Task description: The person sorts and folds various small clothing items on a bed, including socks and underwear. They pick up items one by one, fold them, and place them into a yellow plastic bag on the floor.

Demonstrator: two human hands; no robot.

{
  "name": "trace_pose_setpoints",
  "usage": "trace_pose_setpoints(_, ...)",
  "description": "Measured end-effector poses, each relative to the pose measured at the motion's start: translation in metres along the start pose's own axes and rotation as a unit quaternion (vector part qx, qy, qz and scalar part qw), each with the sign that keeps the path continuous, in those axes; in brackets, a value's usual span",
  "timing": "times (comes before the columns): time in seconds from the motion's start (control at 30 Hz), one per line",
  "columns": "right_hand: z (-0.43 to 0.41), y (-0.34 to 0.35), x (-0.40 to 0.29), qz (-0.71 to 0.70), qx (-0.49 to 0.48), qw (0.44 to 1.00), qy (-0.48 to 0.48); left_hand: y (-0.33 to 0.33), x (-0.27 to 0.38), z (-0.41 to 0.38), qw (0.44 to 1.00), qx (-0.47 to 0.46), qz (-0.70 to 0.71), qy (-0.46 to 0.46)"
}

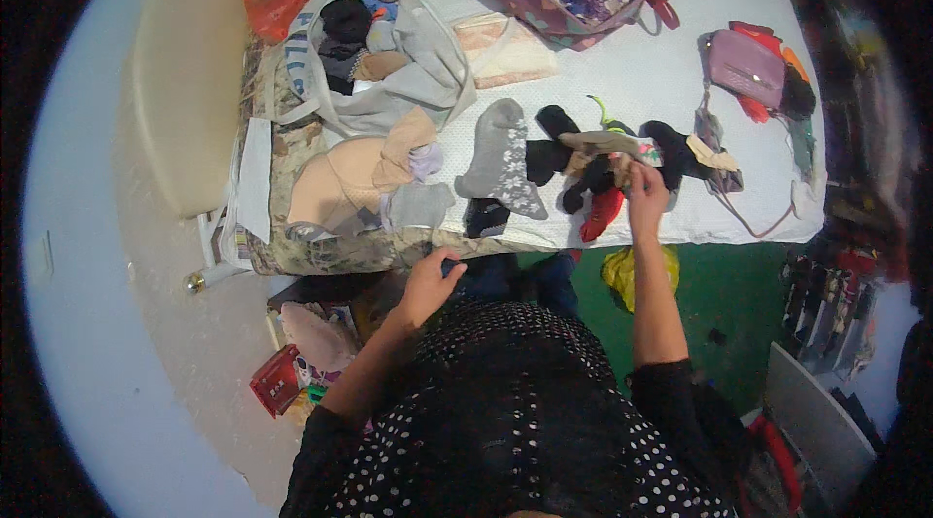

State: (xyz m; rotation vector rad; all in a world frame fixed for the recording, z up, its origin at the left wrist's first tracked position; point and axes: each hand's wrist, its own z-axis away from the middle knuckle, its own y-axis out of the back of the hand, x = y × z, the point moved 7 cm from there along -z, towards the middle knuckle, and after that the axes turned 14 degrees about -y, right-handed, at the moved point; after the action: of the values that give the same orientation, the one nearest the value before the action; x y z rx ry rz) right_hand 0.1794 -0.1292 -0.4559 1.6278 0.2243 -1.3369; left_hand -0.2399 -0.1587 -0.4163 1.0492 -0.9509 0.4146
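Observation:
My right hand (647,201) reaches into a loose heap of socks on the bed, its fingers pinched on a brown sock (621,167). A red sock (603,215) and black socks (667,142) lie around it. My left hand (434,285) is low at the bed's front edge; a dark blue patch shows between thumb and fingers, and I cannot tell whether it is held. Between the hands, a grey sock with a white snowflake pattern (499,153) lies flat, partly over a black sock (487,217). Left of it are beige fabric pieces (335,179) and a light grey sock (420,206).
An open grey cloth bag (430,95) holds rolled socks. Behind stands a patterned fabric bin (543,26) of clothes. A mauve purse (747,68) lies right, its strap reaching the front edge. A yellow plastic bag (634,277) is on the green floor, a red box (277,379) lower left.

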Motion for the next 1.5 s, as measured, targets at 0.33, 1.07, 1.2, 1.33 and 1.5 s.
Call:
trace_pose_setpoints(0.33, 0.048, 0.016, 0.084, 0.056, -0.008, 0.99, -0.125, 0.031, -0.098, -0.029, 0.968, 0.135, -0.183, 0.102)
trace_pose_setpoints(1.07, 0.177, -0.117, -0.082, -0.449, -0.472, 0.602, -0.461, -0.01, 0.076, -0.012, 0.959, 0.041, -0.11, -0.258)
trace_pose_setpoints(1.2, 0.15, -0.106, -0.06, -0.469, -0.383, 0.682, -0.411, -0.032, 0.073, -0.011, 0.982, 0.012, -0.025, -0.187)
trace_pose_setpoints(1.33, 0.136, -0.078, -0.035, -0.459, -0.339, 0.712, -0.41, -0.033, 0.063, -0.016, 0.988, 0.06, 0.133, -0.041)
trace_pose_setpoints(1.5, 0.135, -0.062, -0.051, -0.495, -0.333, 0.696, -0.399, -0.039, 0.048, -0.022, 0.964, 0.049, 0.252, 0.068)
